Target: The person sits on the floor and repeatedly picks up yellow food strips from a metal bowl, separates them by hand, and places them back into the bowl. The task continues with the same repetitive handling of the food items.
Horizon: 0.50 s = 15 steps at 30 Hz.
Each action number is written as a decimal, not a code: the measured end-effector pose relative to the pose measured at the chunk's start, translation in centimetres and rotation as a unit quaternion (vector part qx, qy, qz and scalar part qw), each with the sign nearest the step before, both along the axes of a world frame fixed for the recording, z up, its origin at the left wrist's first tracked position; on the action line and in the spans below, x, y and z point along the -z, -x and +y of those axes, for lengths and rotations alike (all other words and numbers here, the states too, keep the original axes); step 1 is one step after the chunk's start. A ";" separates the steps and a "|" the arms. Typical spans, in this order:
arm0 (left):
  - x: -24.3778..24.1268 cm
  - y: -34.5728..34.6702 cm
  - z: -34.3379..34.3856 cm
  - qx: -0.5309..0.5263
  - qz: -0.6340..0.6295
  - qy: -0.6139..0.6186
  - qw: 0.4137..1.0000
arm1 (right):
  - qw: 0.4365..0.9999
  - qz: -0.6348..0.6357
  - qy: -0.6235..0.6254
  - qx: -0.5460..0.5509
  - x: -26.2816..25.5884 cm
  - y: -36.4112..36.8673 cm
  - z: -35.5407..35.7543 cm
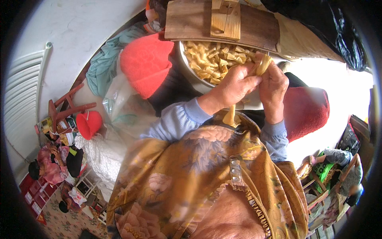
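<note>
Both hands meet over the right rim of a white basin (195,82). My left hand (235,83) pinches a folded strip of yellow, dry husk-like material (263,65) from the left. On its right side, my right hand (274,82) grips the same piece, with the fingers bent around it. The fingers partly hide the folded strip. A yellow strip end (232,117) hangs below my left hand; whether it joins the held piece is hidden. Many short, folded yellow pieces (209,61) fill the basin beneath.
A wooden board (188,21) with a wooden block (225,27) fixed on it lies across the basin's far side. Red cloths (146,62) cover both knees. Black plastic (322,24) is at upper right. Other people sit at lower left (52,167) and lower right (352,179).
</note>
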<state>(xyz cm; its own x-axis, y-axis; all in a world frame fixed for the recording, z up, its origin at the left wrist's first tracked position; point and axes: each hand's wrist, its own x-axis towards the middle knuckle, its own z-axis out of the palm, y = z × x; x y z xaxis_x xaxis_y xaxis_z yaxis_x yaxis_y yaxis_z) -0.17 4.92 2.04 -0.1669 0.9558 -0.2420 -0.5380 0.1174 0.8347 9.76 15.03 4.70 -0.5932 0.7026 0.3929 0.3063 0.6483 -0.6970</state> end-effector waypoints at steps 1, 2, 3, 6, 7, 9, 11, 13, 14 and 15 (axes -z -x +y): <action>0.2 0.1 -0.1 -0.017 0.087 -0.021 0.996 | 0.999 -0.036 -0.015 -0.009 0.1 -0.3 0.0; 0.4 0.3 -0.3 -0.034 0.174 -0.041 0.983 | 0.997 -0.072 -0.030 -0.018 0.3 -0.7 0.0; 0.3 0.6 -0.4 -0.047 0.260 -0.063 0.963 | 0.993 -0.107 -0.045 -0.024 0.6 -1.1 0.0; -0.6 0.9 -1.4 -0.065 0.602 -0.053 0.794 | 0.980 -0.153 0.126 -0.006 3.6 -2.5 -0.7; -0.8 0.9 -1.7 -0.068 0.698 -0.049 0.711 | 0.952 -0.122 0.280 0.001 4.1 -2.6 -1.2; 0.1 0.5 -2.1 -0.108 0.718 -0.075 0.684 | 0.892 -0.037 0.444 -0.083 4.7 -2.9 -1.8; 0.8 0.2 -2.2 -0.138 0.718 -0.093 0.675 | 0.842 -0.021 0.523 -0.133 5.0 -3.3 -1.8; 1.3 -0.2 -2.6 -0.121 0.661 -0.075 0.737 | 0.691 0.103 0.706 -0.117 4.7 -2.5 -2.6; 1.6 -0.4 -2.5 -0.134 0.635 -0.095 0.755 | 0.649 0.136 0.739 -0.123 5.2 -2.7 -2.6; 1.8 -0.3 -2.4 -0.149 0.611 -0.115 0.769 | 0.604 0.170 0.767 -0.133 6.0 -2.5 -2.4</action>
